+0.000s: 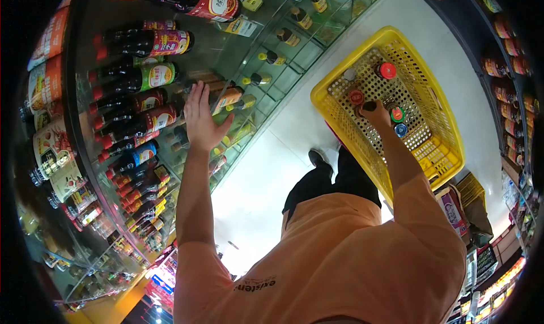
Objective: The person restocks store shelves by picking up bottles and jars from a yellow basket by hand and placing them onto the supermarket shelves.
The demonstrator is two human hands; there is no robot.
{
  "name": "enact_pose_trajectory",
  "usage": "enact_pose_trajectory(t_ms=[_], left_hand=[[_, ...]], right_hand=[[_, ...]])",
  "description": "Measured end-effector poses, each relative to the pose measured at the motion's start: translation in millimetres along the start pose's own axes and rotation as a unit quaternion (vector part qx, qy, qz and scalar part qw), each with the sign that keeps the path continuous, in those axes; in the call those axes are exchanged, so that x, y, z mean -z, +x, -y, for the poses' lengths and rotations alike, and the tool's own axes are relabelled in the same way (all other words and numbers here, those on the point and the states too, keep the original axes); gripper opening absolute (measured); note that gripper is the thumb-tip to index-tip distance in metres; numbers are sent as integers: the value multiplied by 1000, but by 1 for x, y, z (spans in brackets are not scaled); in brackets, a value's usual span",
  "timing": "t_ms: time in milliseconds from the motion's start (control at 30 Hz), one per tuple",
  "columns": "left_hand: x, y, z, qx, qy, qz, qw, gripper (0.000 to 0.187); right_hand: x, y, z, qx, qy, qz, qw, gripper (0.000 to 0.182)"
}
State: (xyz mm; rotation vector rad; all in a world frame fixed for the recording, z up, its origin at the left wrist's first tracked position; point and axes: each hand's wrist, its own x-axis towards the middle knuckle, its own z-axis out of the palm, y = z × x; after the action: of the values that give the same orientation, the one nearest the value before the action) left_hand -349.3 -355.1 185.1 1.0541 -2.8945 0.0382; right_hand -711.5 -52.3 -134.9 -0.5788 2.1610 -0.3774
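Observation:
My left hand [205, 117] is raised at the shelf edge, palm flat and fingers stretched, holding nothing. Beside it lie sauce bottles such as one with a red label [161, 120] and one with a green label [158, 76]. Inside the yellow basket [439, 106], my right hand [378, 115] is closed around a dark-topped bottle [369, 105], most of which is hidden. Around that hand stand a jar with a red lid [387, 71], a red-capped container [356, 97], a green-topped one [398, 115] and a blue-topped one [401, 130].
Glass shelves [272, 100] full of bottles run along the left. Another stocked shelf [507, 97] curves along the right. Boxes and a bag [476, 219] stand behind the basket's near end. Pale floor [283, 148] lies between the shelves and the basket.

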Motion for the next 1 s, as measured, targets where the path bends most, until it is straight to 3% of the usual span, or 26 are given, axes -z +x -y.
enact_pose_trajectory(t_ms=[67,100,233,333,567,733,800,867,900,933,1000], left_hand=[[2,0,0,-7,-2,0,1000,91],[1,0,1,-4,-4,-2,1000,91],[2,-2,0,3,3,8,1000,92],[4,-4,-1,8,5,8,1000,91],[9,-5,-7,17,19,0,1000,86],[-13,-8,0,-19,11,-74,997,78],[-46,-10,-13,-24,-199,-81,976,77],[-34,-1,-105,-50,-371,-3,927,75],[-51,-4,-136,-38,-518,57,853,76],[-63,-6,-158,-24,-648,115,753,78],[-63,-5,-175,70,-788,327,517,80]], right_hand=[[31,-11,3,-18,87,92,992,79],[18,3,-27,4,118,84,989,75],[99,-54,18,34,237,129,962,59],[138,-77,36,98,333,204,915,64],[163,-137,70,216,496,191,819,62],[160,-174,100,262,497,190,805,70],[154,-185,108,242,484,210,815,71],[139,-197,120,233,502,188,811,69],[130,-199,127,258,501,177,807,69],[126,-201,135,285,497,167,802,69],[130,-209,156,279,418,184,845,73]])
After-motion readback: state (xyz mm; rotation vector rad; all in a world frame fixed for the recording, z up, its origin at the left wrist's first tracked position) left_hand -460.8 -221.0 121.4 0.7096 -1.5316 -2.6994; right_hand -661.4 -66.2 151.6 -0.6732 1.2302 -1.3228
